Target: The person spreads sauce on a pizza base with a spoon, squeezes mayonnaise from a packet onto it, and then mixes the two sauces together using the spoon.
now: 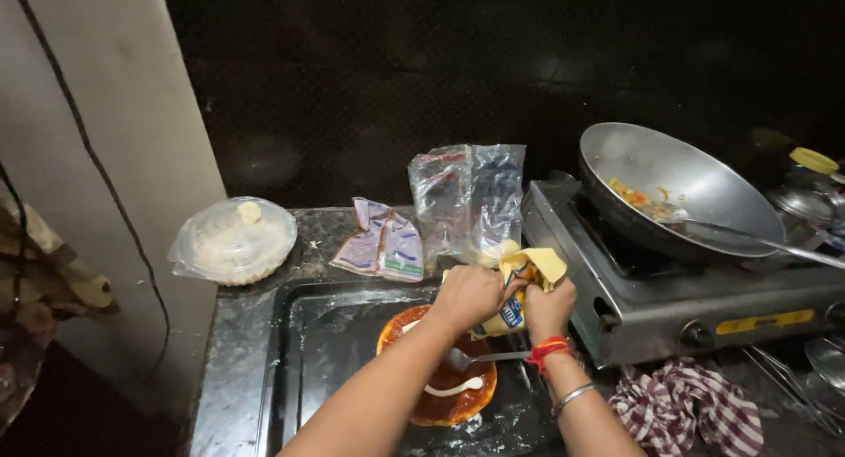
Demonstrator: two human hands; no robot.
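Both hands work a yellow sauce pouch [521,285] above a black tray [299,351] on the bench [238,334]; the pouch hangs over the right edge of a round flatbread spread with red sauce [440,378], a white squiggle already lying on it.

Left hand [468,297] closes round the pouch's upper left side, fingers curled tight, knuckles up; right hand [547,309] grips the lower right body, fingers wrapped and shut on it, the folded yellow top flap sticking out above between the two hands; nozzle end hidden, cannot tell where it points.

Handling judgement: pouch is soft, light, crumples under squeeze; film likely slick if greasy; best held at the folded top with one hand and mid-body with the other, pressing contents downward; a hard squeeze would probably spurt.

A spoon [480,358] rests on the flatbread, handle running right, just below the right wrist, which wears a red thread and a metal bangle.

Around: clear wrapped bowl [233,241] at left; empty wrappers [383,241] and a clear bag [466,197] behind the tray; gas stove [687,307] at right carrying a wok [673,184] with vegetable scraps; checked cloth [687,404] below the stove.
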